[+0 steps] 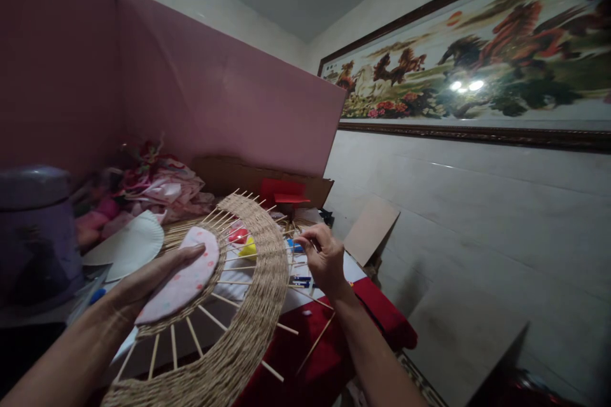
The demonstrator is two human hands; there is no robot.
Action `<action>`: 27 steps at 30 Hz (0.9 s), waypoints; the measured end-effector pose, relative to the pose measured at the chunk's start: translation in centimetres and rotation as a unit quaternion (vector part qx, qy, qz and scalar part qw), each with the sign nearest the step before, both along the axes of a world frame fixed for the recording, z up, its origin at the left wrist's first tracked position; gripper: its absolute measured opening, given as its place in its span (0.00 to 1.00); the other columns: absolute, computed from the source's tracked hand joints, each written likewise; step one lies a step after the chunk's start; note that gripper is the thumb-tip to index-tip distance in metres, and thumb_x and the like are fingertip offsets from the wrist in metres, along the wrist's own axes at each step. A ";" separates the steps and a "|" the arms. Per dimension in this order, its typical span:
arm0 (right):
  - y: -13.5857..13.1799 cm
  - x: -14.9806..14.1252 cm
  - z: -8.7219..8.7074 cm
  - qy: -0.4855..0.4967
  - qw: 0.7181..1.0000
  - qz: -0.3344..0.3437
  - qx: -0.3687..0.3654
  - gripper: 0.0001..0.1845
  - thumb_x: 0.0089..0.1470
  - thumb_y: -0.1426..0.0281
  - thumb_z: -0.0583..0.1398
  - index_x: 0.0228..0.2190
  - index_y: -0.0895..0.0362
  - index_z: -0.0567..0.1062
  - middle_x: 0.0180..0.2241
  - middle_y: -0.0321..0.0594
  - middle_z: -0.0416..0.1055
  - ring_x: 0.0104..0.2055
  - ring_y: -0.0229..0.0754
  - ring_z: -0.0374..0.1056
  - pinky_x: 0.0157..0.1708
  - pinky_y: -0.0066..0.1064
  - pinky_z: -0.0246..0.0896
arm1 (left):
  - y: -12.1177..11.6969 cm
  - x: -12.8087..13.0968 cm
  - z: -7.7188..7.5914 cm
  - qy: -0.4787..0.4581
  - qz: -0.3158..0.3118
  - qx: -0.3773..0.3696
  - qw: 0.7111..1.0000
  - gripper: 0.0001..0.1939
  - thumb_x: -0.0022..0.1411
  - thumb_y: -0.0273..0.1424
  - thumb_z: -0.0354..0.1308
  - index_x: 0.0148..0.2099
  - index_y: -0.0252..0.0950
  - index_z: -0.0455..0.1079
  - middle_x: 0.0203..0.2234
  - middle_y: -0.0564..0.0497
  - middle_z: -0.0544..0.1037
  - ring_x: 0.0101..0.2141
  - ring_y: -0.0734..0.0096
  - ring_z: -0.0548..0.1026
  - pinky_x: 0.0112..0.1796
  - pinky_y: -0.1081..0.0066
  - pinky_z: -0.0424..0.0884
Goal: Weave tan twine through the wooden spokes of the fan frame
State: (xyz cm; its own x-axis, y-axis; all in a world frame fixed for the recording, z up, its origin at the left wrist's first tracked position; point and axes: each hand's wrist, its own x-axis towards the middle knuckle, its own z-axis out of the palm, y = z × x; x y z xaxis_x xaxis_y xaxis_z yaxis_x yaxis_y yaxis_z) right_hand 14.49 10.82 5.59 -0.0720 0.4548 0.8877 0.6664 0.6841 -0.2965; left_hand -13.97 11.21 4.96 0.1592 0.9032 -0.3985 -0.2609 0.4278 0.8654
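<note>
My left hand [155,272] grips a half-round fan frame by its pale pink, spotted fabric centre [198,280], thumb on top and fingers hidden beneath. Thin wooden sticks [212,303] radiate from that centre. A wide band of woven brown twine [270,286] crosses them in an arc, and stick tips poke out past its outer edge. At the band's right edge, my right hand [325,259] has thumb and forefinger pinched together near the stick ends. Whatever lies in the pinch is too small to make out.
A red cloth [382,311] covers the table's right side. Behind the fan lie red and yellow items [248,248] and a cardboard piece [315,192]. To the left stand a purple container [41,235], a white scalloped disc [138,241] and piled pink fabric [167,187].
</note>
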 end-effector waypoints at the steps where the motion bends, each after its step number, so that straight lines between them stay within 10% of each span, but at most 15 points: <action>1: 0.0 0.0 0.2 -0.007 1.000 0.005 -0.010 0.06 0.52 0.68 0.59 0.25 0.55 0.70 0.26 0.37 0.67 0.30 0.38 0.63 0.31 0.29 0.56 | 0.0 -0.1 -0.1 0.004 -0.010 -0.001 1.000 0.16 0.46 0.37 0.62 0.32 0.27 0.72 0.20 0.44 0.78 0.18 0.65 0.74 0.22 0.70 0.72; 27: 0.8 -1.0 -1.5 0.174 0.956 0.188 -0.143 0.06 0.49 0.67 0.59 0.23 0.55 0.70 0.24 0.34 0.63 0.25 0.36 0.58 0.26 0.28 0.55 | -1.6 0.4 0.9 -0.119 0.020 0.000 0.993 0.16 0.53 0.31 0.57 0.44 0.27 0.70 0.26 0.40 0.79 0.24 0.58 0.77 0.32 0.58 0.74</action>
